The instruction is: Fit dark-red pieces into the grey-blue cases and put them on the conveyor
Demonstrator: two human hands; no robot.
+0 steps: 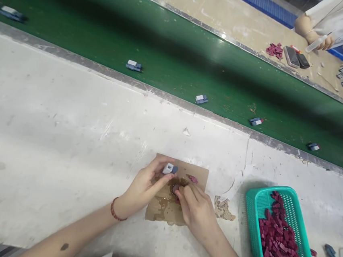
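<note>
At the bottom of the frame I see my right hand curled down on a stained piece of cardboard, fingertips pinched shut around a small dark red piece and pressing it into the wet brown patch there. My left hand, just left of it, is closed lightly, thumb and forefinger holding a small white and blue-grey block above the cardboard's upper edge. One more red piece lies loose on the cardboard, just right of my fingers.

Lower right, a green basket holds a heap of the same red pieces, so I judge that plenty of work is left.

Further up, the green belt runs diagonally across the frame, carrying several similar small blocks spaced well apart; these look like finished ones already sent off, though I cannot tell their detail.

In the upper right corner, beyond the belt, another person's hand holds a pale bottle-like thing, with a small red pile beside it.
</note>
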